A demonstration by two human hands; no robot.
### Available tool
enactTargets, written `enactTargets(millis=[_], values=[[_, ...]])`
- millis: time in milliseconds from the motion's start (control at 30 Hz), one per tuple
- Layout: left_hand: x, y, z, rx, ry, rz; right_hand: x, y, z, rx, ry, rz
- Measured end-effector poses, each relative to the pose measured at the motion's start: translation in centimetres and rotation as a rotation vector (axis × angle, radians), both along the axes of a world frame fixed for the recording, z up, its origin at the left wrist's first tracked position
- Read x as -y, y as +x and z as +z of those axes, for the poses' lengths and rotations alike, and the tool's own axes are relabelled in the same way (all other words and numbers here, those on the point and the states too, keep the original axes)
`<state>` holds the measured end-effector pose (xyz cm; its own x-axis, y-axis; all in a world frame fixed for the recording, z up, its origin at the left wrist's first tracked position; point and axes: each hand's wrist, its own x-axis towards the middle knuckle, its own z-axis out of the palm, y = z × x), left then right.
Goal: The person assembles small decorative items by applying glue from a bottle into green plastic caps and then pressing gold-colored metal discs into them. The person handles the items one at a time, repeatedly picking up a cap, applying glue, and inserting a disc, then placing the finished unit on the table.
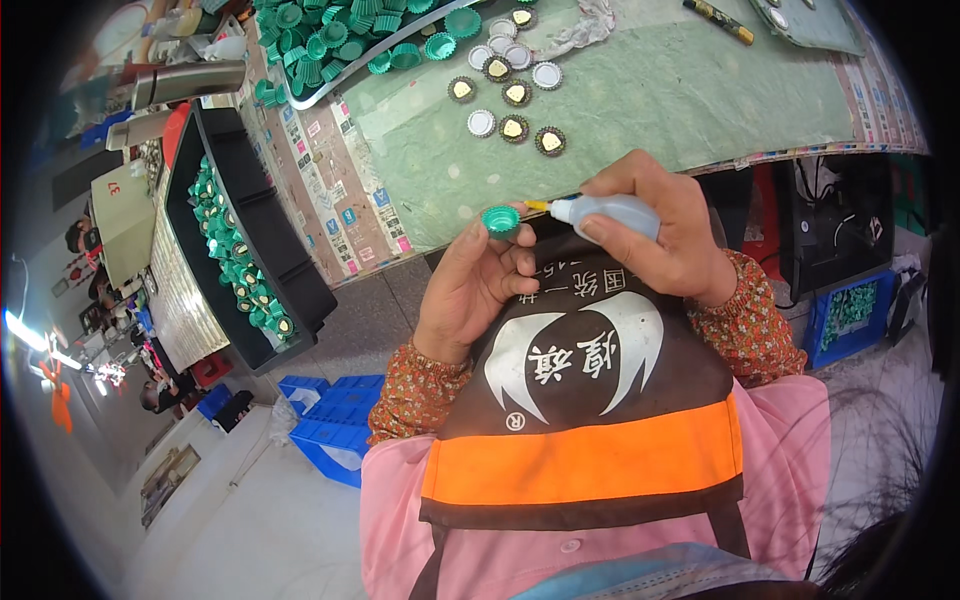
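Between the thumb and fingers of my left hand [470, 280] is a small green fluted cup [501, 220], its hollow side facing up. My right hand [665, 225] is wrapped round a translucent squeeze bottle [620, 214]. The bottle lies tilted sideways, and its yellow nozzle tip [537, 205] points left, close to the cup's rim. Whether the tip touches the cup I cannot tell. Beyond my hands, on the green table cover [420, 165], lie several white crimped caps [481, 123] and dark crimped caps with cream-coloured centres [514, 128].
A metal-rimmed tray [345, 78] heaped with green cups [330, 40] stands at the far left of the table. Left of the table, a black bin [240, 150] holds green pieces. Blue crates [340, 425] sit on the floor. A dark marker pen [719, 20] lies at the far right.
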<state>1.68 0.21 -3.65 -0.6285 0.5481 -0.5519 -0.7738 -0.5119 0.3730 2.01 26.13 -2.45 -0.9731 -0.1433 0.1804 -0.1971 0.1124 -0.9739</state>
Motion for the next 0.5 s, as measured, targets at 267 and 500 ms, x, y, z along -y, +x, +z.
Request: enactTargets(millis=[267, 500], values=[[0.5, -0.5, 1.3, -0.210, -0.259, -0.049, -1.0, -0.5, -0.7, 0.027, -0.044, -0.075], [0.1, -0.5, 2.1, -0.329, -0.498, -0.053, 0.6, 0.0, -0.6, -0.043, 0.068, 0.030]])
